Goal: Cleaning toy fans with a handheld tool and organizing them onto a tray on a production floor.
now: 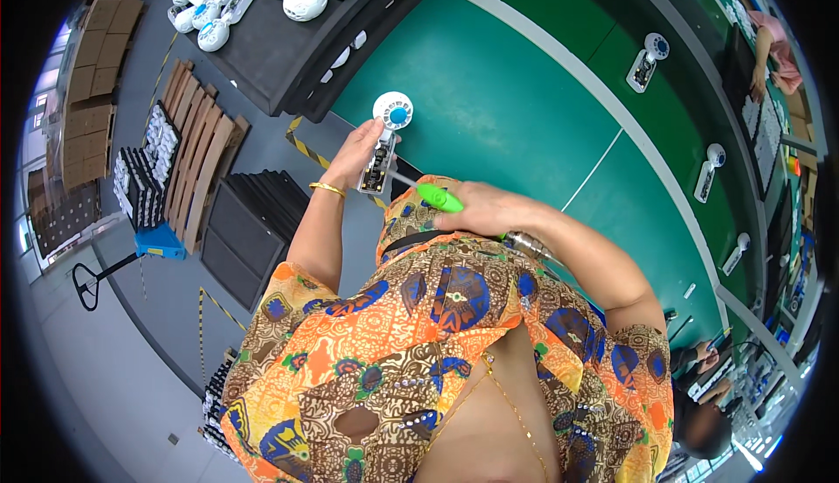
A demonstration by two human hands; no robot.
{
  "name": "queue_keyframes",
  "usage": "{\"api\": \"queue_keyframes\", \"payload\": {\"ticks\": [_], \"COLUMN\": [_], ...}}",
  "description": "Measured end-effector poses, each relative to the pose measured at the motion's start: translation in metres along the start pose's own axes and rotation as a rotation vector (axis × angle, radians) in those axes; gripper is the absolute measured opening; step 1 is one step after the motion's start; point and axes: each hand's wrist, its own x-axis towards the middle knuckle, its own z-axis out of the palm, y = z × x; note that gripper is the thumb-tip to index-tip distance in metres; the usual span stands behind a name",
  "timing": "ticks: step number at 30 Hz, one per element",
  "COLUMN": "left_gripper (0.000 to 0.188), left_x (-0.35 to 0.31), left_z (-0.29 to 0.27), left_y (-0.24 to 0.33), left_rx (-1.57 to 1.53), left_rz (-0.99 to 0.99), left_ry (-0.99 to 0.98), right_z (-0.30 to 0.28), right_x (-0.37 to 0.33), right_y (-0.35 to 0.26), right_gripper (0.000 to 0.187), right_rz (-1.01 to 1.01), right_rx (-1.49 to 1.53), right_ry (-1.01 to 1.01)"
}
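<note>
My left hand (358, 152) is closed round the handle of a small white handheld fan (393, 116). The fan has a round head with a blue centre, and its handle is uncovered, showing a dark inside with small parts. My right hand (489, 209) grips a bright green-handled tool (440, 197) with a thin, pale shaft. That shaft points left at the uncovered handle; whether its tip touches the parts I cannot tell. Both hands are in front of my body, near the edge of the green table (489, 72).
Black stacked trays (288, 55) carry many white fan parts (304, 0) at upper left. Along the dark conveyor on the right lie several uncovered fans (647, 63). Wooden pallets (197, 159), black crates (249, 229) and a blue pallet jack (160, 243) stand on the left floor. Other people work at right.
</note>
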Motion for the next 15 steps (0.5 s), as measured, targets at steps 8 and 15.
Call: {"api": "queue_keyframes", "payload": {"ticks": [8, 15], "left_gripper": [0.039, 0.045], "left_x": [0.025, 0.188], "left_z": [0.014, 0.136], "left_y": [0.038, 0.143], "left_rx": [0.064, 0.408], "left_rz": [0.073, 0.291], "left_ry": [-0.043, -0.205], "right_z": [-0.01, -0.016], "right_x": [-0.009, -0.063], "right_y": [0.033, 0.086], "right_gripper": [0.045, 0.048], "right_rz": [-0.075, 0.022], "right_rx": [0.488, 1.038], "right_ry": [0.147, 0.538]}}
